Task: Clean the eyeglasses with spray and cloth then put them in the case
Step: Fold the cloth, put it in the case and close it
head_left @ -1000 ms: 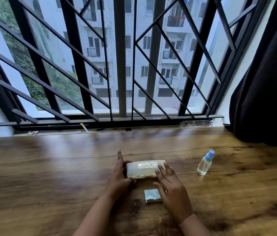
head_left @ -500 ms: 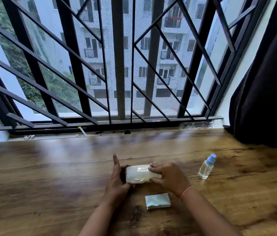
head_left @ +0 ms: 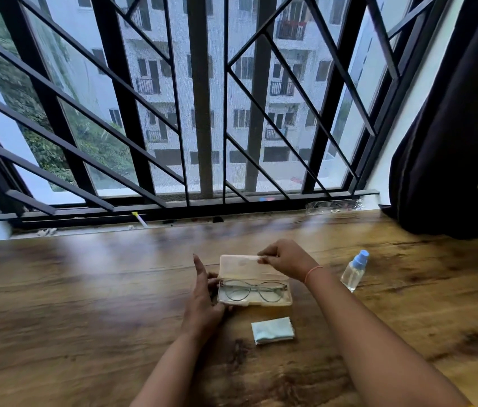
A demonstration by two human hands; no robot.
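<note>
A pale translucent glasses case (head_left: 240, 267) lies open on the wooden table (head_left: 85, 304), its lid tipped back. Clear-framed eyeglasses (head_left: 253, 290) rest folded in its lower half. My right hand (head_left: 286, 257) pinches the lid's far edge. My left hand (head_left: 204, 295) holds the case's left end, with the index finger pointing up. A folded light blue cloth (head_left: 273, 330) lies just in front of the case. A small clear spray bottle (head_left: 354, 271) with a blue cap stands to the right.
A black barred window (head_left: 202, 113) runs along the table's far edge above a dark sill (head_left: 155, 211). A dark curtain (head_left: 449, 142) hangs at the right, reaching the table's back corner.
The case was closed under both hands; now its lid is lifted back and the eyeglasses show inside. My right hand moved from the case's front to the lid's far edge.
</note>
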